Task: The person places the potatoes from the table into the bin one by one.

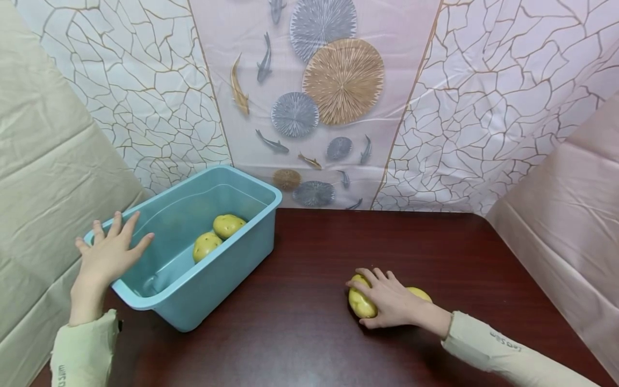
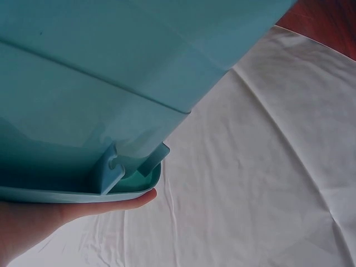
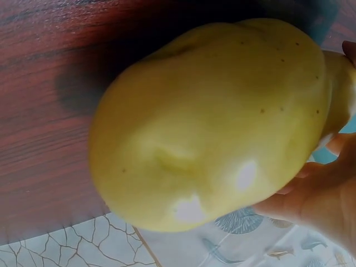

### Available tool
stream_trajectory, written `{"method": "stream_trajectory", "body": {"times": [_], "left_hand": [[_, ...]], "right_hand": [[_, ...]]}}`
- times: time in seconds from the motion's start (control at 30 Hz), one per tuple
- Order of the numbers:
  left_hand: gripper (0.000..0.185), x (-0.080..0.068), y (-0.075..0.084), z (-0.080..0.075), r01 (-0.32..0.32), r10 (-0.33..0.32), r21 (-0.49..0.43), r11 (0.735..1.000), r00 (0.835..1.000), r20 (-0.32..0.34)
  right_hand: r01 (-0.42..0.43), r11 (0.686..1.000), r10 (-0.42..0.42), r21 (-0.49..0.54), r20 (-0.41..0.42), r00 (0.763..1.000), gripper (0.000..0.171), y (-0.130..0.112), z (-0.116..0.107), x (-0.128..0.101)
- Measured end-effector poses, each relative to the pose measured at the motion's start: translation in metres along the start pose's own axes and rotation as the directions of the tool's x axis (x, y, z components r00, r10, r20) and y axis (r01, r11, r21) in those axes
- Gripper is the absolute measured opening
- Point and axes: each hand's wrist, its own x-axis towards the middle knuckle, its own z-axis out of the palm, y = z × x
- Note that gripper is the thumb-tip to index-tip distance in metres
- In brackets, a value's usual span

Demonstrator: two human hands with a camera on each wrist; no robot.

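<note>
My left hand (image 1: pixel 107 257) lies on the near-left rim of a blue plastic bin (image 1: pixel 227 279), fingers straight and spread. In the left wrist view the hand (image 2: pixel 72 217) is flat along the rim, with the bin's outer wall above. Two yellow potatoes (image 1: pixel 207 245) sit inside the bin. On the table my right hand (image 1: pixel 394 301) curls its fingers and thumb around a yellow potato (image 1: pixel 361 301). Another potato (image 1: pixel 419 294) lies behind that hand, partly hidden by it. This second potato (image 3: pixel 211 128) fills much of the right wrist view, in front of the gripped one (image 3: pixel 338 94).
The dark red-brown wooden table (image 1: pixel 309 333) extends between the bin and the right hand. A patterned cloth (image 1: pixel 338 161) hangs along its back edge. Pale fabric (image 1: pixel 38 161) stands at the left side, and more fabric (image 1: pixel 570 215) at the right.
</note>
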Motion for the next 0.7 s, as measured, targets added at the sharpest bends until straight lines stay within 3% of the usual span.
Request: {"method": "stream_trajectory", "body": {"times": [0.7], "left_hand": [[0.079,0.0007,-0.0008,0.0001,-0.002,0.002,0.004,1.000,1.000,0.000]], "right_hand": [[0.028,1.000,-0.029,-0.010,-0.032,0.999,0.070,0.0008,-0.0027,0.0036]]}}
